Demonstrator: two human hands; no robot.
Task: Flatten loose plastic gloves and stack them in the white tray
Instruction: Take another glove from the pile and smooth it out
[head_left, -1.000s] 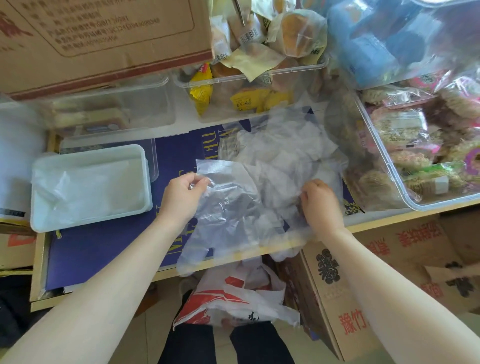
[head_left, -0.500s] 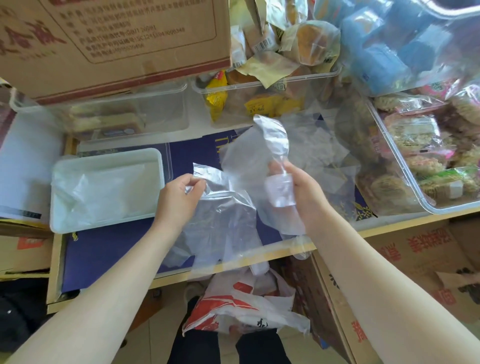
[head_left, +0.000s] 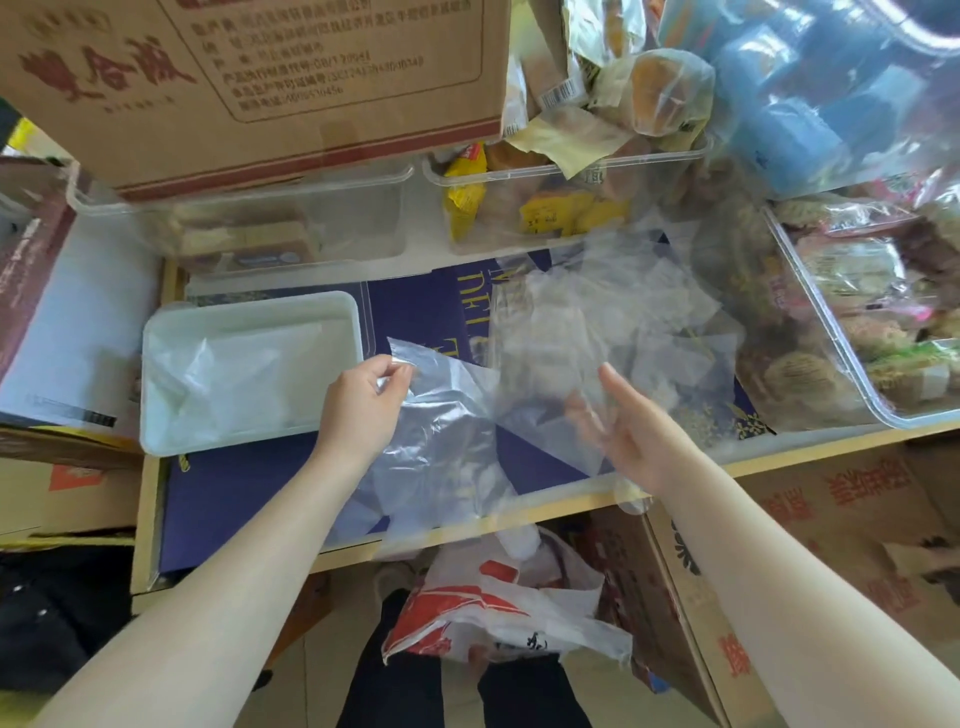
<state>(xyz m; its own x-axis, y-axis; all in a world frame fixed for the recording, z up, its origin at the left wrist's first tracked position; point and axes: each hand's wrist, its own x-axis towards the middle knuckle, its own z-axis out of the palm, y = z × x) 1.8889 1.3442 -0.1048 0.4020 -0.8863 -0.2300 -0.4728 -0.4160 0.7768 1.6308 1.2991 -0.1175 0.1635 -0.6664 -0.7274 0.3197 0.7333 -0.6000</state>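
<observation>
**Lifted glove let go by the right hand**

The glove raised half a second before was no longer pinched in the right hand (head_left: 631, 439); that grip was spread open, fingers splayed, under a blurred clear sheet. The left hand (head_left: 363, 405) was closed by thumb and fingertips on the corner of a plastic glove (head_left: 441, 431) lying on the table (head_left: 218, 499), at 3 o'clock from the white tray (head_left: 156, 441). Flattening was judged under way, stacking not yet.

A wooden shelf (head_left: 524, 512) with a dark blue printed surface (head_left: 249, 493) carries clear plastic bins of packaged snacks (head_left: 878, 332) and a cardboard box (head_left: 249, 83) at the back. More cardboard boxes (head_left: 841, 514) stand on the pale floor (head_left: 322, 691) below.
</observation>
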